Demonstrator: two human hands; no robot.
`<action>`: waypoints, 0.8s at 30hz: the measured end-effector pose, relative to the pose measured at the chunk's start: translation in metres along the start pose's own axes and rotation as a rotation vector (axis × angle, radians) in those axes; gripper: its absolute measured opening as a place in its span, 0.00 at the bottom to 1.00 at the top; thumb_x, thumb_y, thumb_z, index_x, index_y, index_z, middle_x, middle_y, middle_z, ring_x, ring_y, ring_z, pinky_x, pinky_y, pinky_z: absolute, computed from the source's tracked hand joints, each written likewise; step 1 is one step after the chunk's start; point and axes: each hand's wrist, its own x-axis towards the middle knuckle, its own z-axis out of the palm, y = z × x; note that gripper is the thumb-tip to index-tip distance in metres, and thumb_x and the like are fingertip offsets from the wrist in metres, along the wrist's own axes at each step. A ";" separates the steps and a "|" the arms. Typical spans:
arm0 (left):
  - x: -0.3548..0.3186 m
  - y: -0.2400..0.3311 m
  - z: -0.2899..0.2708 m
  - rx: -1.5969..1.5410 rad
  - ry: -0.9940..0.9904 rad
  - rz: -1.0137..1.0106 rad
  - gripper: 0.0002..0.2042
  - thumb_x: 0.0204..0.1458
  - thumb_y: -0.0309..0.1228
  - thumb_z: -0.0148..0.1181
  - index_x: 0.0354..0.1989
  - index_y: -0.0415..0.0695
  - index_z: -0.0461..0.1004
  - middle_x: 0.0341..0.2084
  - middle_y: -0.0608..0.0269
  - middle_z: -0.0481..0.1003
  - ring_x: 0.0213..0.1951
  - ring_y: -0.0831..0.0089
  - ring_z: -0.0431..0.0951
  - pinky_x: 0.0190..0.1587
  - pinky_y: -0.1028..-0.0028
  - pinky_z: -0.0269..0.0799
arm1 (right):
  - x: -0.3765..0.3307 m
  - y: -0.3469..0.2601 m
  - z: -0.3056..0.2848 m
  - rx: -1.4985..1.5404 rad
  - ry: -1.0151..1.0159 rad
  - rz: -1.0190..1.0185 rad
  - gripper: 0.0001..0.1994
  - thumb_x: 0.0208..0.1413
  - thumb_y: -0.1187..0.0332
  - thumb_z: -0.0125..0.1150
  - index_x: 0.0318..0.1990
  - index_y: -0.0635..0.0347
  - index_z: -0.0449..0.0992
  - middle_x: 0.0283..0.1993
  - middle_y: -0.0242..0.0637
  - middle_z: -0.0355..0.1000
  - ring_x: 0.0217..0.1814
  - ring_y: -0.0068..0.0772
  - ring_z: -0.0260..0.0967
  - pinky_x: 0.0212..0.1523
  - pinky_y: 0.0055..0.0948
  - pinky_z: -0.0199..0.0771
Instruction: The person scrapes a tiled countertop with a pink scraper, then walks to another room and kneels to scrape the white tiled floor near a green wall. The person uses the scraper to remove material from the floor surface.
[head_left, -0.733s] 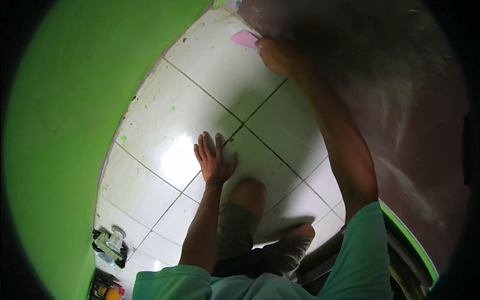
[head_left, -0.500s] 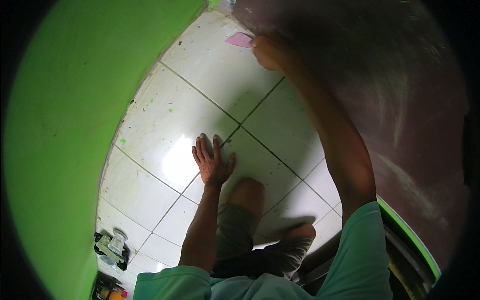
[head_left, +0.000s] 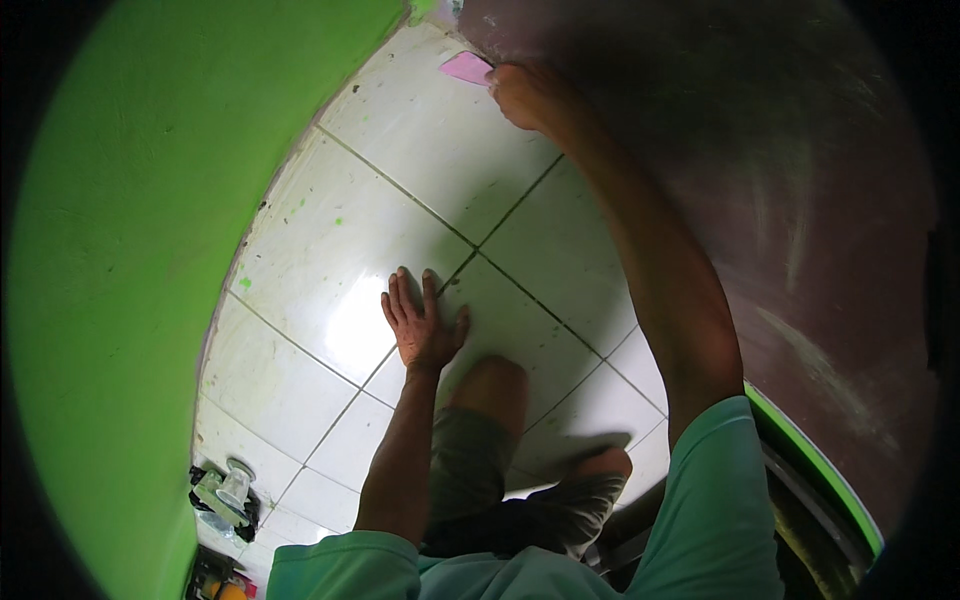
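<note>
My right hand is closed around a scraper with a flat pink blade; its handle is hidden in my fingers. The blade points left, low over the tiles at the far corner, close to the foot of the dark brownish wall. Whether its edge touches the floor I cannot tell. Flat on the white tiled floor, my left hand rests with its fingers spread, just ahead of my bent knee. Specks of green and dark spots dot the tiles.
A bright green wall runs along the left side. At its foot, lower left, stand a whitish cup-like object and a black plastic bag, with a dark box behind. A green-edged panel is at lower right.
My right hand and the scraper have shifted slightly left and farther toward the corner. My left hand stays nearly in place on the floor.
</note>
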 end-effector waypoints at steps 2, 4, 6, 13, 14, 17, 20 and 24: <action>0.001 -0.002 0.000 0.000 -0.006 -0.014 0.40 0.44 0.51 0.59 0.64 0.45 0.54 0.64 0.39 0.45 0.67 0.46 0.42 0.66 0.46 0.36 | 0.000 0.004 0.002 -0.040 -0.004 -0.035 0.15 0.58 0.65 0.48 0.49 0.57 0.75 0.45 0.49 0.73 0.49 0.50 0.71 0.48 0.45 0.70; -0.001 -0.003 0.002 -0.004 0.006 0.000 0.40 0.44 0.51 0.58 0.64 0.44 0.54 0.64 0.39 0.45 0.67 0.45 0.42 0.66 0.46 0.36 | -0.009 0.006 0.006 -0.106 -0.001 -0.089 0.15 0.57 0.66 0.47 0.48 0.57 0.75 0.45 0.49 0.73 0.48 0.51 0.71 0.47 0.46 0.70; -0.001 -0.004 0.002 -0.007 0.011 0.007 0.40 0.44 0.51 0.58 0.64 0.44 0.54 0.64 0.38 0.45 0.67 0.45 0.42 0.66 0.46 0.36 | -0.017 0.005 0.005 -0.037 0.024 -0.068 0.13 0.57 0.67 0.47 0.45 0.58 0.76 0.43 0.48 0.74 0.47 0.51 0.71 0.47 0.46 0.70; 0.000 -0.002 -0.001 0.002 -0.006 0.005 0.39 0.45 0.49 0.60 0.63 0.45 0.52 0.64 0.39 0.45 0.67 0.45 0.41 0.66 0.48 0.35 | -0.014 -0.017 -0.009 -0.059 -0.010 -0.014 0.12 0.55 0.71 0.45 0.40 0.60 0.76 0.40 0.49 0.74 0.46 0.50 0.71 0.47 0.45 0.70; 0.000 -0.002 -0.002 0.002 -0.015 0.004 0.39 0.45 0.49 0.60 0.63 0.45 0.51 0.64 0.40 0.45 0.67 0.46 0.40 0.67 0.48 0.35 | -0.019 -0.012 -0.006 -0.064 -0.012 -0.031 0.12 0.55 0.71 0.45 0.40 0.60 0.76 0.40 0.49 0.74 0.46 0.50 0.71 0.48 0.45 0.70; -0.001 -0.004 -0.003 0.003 -0.020 0.007 0.39 0.45 0.49 0.60 0.64 0.45 0.51 0.64 0.39 0.44 0.67 0.46 0.41 0.67 0.48 0.35 | -0.026 -0.011 0.003 -0.039 0.040 -0.093 0.12 0.54 0.71 0.46 0.40 0.60 0.76 0.40 0.50 0.74 0.46 0.51 0.71 0.48 0.46 0.69; 0.000 0.002 0.000 0.013 -0.005 0.002 0.39 0.46 0.49 0.59 0.64 0.45 0.50 0.64 0.40 0.44 0.67 0.45 0.41 0.67 0.48 0.35 | -0.016 -0.014 0.002 -0.017 0.139 -0.096 0.11 0.54 0.71 0.48 0.40 0.60 0.76 0.40 0.52 0.73 0.45 0.51 0.71 0.47 0.45 0.70; -0.002 -0.006 0.001 -0.003 0.021 0.023 0.39 0.46 0.50 0.59 0.64 0.46 0.51 0.64 0.40 0.44 0.67 0.45 0.42 0.66 0.47 0.36 | -0.028 -0.004 0.010 -0.072 0.027 -0.131 0.10 0.54 0.71 0.47 0.38 0.62 0.76 0.38 0.54 0.73 0.44 0.53 0.71 0.45 0.45 0.71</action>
